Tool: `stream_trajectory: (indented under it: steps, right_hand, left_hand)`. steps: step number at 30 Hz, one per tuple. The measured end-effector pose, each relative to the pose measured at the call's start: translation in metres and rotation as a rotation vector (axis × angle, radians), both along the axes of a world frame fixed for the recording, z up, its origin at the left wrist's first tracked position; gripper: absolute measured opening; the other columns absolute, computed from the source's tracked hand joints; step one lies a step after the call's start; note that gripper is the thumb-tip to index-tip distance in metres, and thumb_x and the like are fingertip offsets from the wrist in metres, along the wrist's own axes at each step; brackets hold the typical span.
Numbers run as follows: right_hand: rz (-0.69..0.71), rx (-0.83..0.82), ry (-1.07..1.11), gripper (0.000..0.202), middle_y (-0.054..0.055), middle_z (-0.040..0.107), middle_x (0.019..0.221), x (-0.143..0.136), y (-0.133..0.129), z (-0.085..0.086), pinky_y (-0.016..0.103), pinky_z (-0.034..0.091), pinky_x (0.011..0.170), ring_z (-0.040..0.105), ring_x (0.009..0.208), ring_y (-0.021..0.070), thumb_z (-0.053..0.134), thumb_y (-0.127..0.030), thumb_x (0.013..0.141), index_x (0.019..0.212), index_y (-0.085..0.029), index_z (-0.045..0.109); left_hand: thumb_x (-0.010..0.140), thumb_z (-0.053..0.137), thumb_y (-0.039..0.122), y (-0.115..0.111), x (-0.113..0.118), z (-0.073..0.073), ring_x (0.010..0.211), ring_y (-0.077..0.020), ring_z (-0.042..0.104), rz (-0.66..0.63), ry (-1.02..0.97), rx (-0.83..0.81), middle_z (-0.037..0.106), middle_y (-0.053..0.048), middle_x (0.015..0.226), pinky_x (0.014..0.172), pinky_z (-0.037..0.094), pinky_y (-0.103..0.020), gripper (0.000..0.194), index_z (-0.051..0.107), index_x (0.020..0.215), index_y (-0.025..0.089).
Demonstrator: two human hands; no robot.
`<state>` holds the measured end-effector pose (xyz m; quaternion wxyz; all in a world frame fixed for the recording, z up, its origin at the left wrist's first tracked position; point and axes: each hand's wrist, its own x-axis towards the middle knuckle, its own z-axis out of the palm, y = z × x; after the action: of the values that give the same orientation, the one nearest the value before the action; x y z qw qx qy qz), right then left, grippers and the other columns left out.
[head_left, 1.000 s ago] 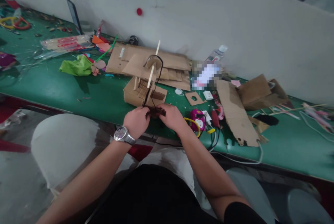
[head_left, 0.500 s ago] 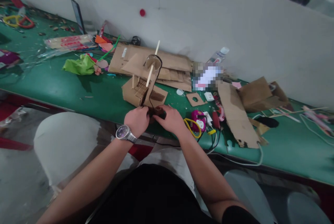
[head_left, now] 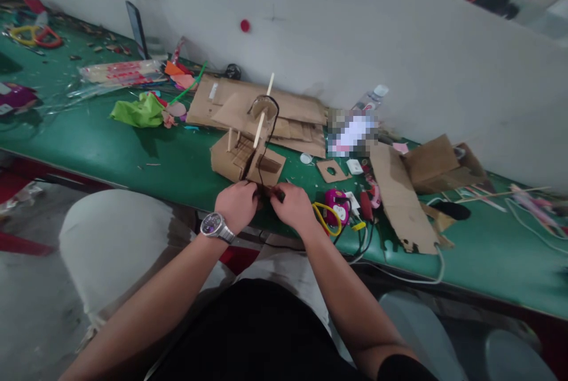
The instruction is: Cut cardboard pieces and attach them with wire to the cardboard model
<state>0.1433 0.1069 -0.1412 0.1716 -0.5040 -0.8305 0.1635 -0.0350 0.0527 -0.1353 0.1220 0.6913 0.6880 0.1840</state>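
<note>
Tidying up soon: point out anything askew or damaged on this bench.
The wooden stick through the cardboard model leans off vertical. A cardboard strip overhangs the green table edge with a ragged, torn end.

Desk surface [head_left: 133, 150]: green. Cardboard model [head_left: 246, 159]: brown, with pale wooden stick [head_left: 262, 113] and black wire [head_left: 270, 126]. Crumpled sheet [head_left: 137, 112] near far edge: lime green. Wristwatch [head_left: 215, 227]: silver.

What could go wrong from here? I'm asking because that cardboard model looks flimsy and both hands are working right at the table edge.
The black wire runs from the small dark part pinched between left hand and right hand up over the cardboard model; a tug might tip it or its stick. The part sits near the table edge and could drop. Loose cables by the right wrist could snag.
</note>
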Motion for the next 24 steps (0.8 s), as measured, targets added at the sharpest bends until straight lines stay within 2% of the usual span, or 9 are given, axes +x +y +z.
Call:
stream_trajectory:
  steps: [4, 10, 15, 20, 24]
  right_hand:
    - [0.022, -0.025, -0.019, 0.015, 0.008, 0.079, 0.091, -0.003, -0.003, 0.002, 0.030, 0.049, 0.074, 0.072, 0.086, 0.0235, 0.077, -0.037, 0.089, 0.088, -0.022, 0.076]
    - [0.022, -0.065, -0.024, 0.008, 0.007, 0.081, 0.092, -0.004, -0.003, -0.002, 0.031, 0.047, 0.074, 0.073, 0.086, 0.0236, 0.069, -0.022, 0.090, 0.091, -0.022, 0.077]
    - [-0.054, -0.018, 0.081, 0.007, 0.005, 0.077, 0.087, -0.001, -0.004, -0.002, 0.031, 0.045, 0.071, 0.070, 0.079, 0.0233, 0.063, -0.024, 0.089, 0.085, -0.023, 0.068]
    - [-0.131, -0.003, 0.335, 0.011, 0.002, 0.070, 0.076, 0.006, -0.003, -0.001, 0.032, 0.048, 0.068, 0.065, 0.068, 0.0211, 0.058, -0.030, 0.090, 0.081, -0.026, 0.055]
    - [-0.196, -0.253, 0.771, 0.016, -0.001, 0.070, 0.072, 0.004, -0.001, -0.001, 0.028, 0.044, 0.050, 0.058, 0.049, 0.0158, 0.056, -0.038, 0.095, 0.086, -0.027, 0.048]
  left_hand:
    - [0.095, 0.062, 0.022, 0.000, 0.003, -0.001, 0.097, -0.0264, 0.071, -0.042, 0.009, 0.020, 0.077, -0.008, 0.104, 0.077, 0.050, -0.036, 0.011, 0.073, 0.096, 0.022]
    - [0.097, 0.060, 0.021, -0.001, 0.005, 0.000, 0.097, -0.0247, 0.071, -0.073, 0.019, 0.025, 0.077, -0.006, 0.105, 0.079, 0.050, -0.035, 0.013, 0.073, 0.098, 0.022]
    - [0.098, 0.058, 0.021, -0.001, 0.006, 0.002, 0.095, -0.0242, 0.072, -0.066, 0.002, 0.034, 0.078, -0.007, 0.104, 0.075, 0.049, -0.034, 0.014, 0.072, 0.098, 0.021]
    - [0.097, 0.061, 0.019, 0.000, 0.005, 0.001, 0.095, -0.0246, 0.074, -0.059, -0.071, 0.015, 0.081, -0.006, 0.107, 0.078, 0.050, -0.033, 0.018, 0.075, 0.106, 0.024]
    - [0.097, 0.062, 0.024, 0.001, 0.003, 0.001, 0.097, -0.0260, 0.075, -0.030, -0.080, -0.005, 0.082, -0.007, 0.107, 0.078, 0.050, -0.033, 0.018, 0.077, 0.107, 0.024]
